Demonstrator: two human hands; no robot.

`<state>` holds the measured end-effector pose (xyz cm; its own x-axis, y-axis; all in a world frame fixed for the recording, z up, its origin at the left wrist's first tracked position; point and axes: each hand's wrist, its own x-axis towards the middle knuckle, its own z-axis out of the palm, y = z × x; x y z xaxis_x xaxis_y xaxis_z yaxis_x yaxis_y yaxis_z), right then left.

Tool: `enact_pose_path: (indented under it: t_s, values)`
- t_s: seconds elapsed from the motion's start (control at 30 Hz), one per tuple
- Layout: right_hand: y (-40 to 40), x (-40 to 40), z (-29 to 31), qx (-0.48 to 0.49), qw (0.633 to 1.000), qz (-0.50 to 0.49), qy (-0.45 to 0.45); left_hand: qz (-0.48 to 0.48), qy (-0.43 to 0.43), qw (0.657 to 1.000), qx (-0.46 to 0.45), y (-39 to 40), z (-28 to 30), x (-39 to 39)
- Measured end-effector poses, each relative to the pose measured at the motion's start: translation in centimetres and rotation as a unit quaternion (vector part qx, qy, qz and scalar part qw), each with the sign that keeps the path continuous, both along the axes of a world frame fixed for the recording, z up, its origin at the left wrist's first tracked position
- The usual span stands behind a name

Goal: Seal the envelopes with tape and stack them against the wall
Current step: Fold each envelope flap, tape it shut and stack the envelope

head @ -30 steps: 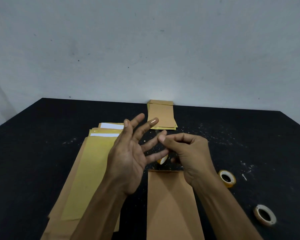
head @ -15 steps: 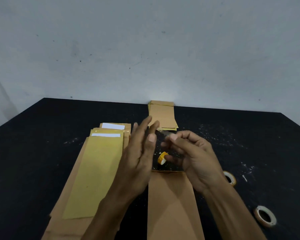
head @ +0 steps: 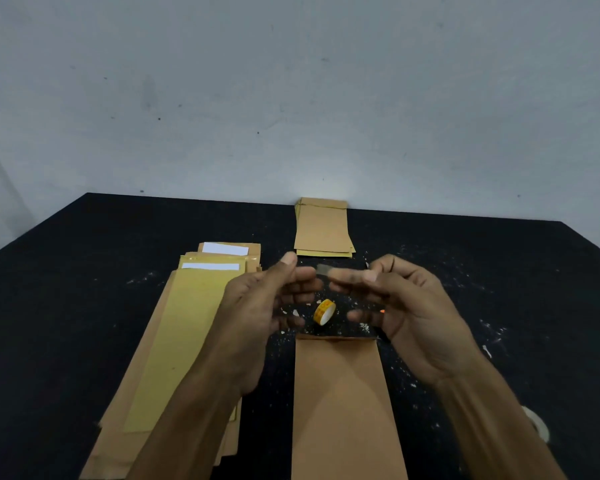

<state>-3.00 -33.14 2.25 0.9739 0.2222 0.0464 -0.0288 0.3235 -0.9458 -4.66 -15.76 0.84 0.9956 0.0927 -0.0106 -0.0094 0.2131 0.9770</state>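
My right hand pinches a short strip of clear tape between thumb and forefinger, above the table. My left hand faces it with fingers curled, its fingertips at the strip's left end. Below the hands a small yellow tape roll stands on edge on the black table. A brown envelope lies lengthwise just in front of the roll, its top edge near the hands. Several brown envelopes are stacked flat against the wall.
A pile of several brown and yellow envelopes with white paper showing at their tops lies to the left. A white tape roll sits at the right, partly hidden by my right forearm. White specks litter the table.
My left hand, spread open a second ago, has curled and closed in on the strip's left end. My right hand rose and shifted right. The strip is now stretched between both hands.
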Motion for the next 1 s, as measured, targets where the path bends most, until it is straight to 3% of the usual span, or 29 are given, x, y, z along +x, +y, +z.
enact_pose_path:
  t_s: [0.23,0.43,0.57,0.83,1.0]
  values:
    - [-0.3,0.1,-0.6,-0.069,0.998,0.000,0.001,0.023,0.015,0.998,0.057,-0.4,-1.1,0.6]
    - [-1.2,0.3,-1.7,-0.208,0.974,-0.039,0.077,0.078,0.030,0.989,0.119,-0.9,-2.7,0.7]
    - [-1.1,0.4,-3.3,-0.241,0.962,-0.052,0.116,0.087,0.050,0.981,0.167,-1.7,-4.3,0.5]
    - [-1.0,0.5,-6.1,-0.237,0.958,-0.073,0.144,0.120,0.012,0.940,0.320,-2.2,-6.3,-0.1]
    - [-1.1,0.2,-6.8,-0.212,0.964,-0.094,0.131,0.156,-0.030,0.926,0.342,-2.8,-6.9,-0.7]
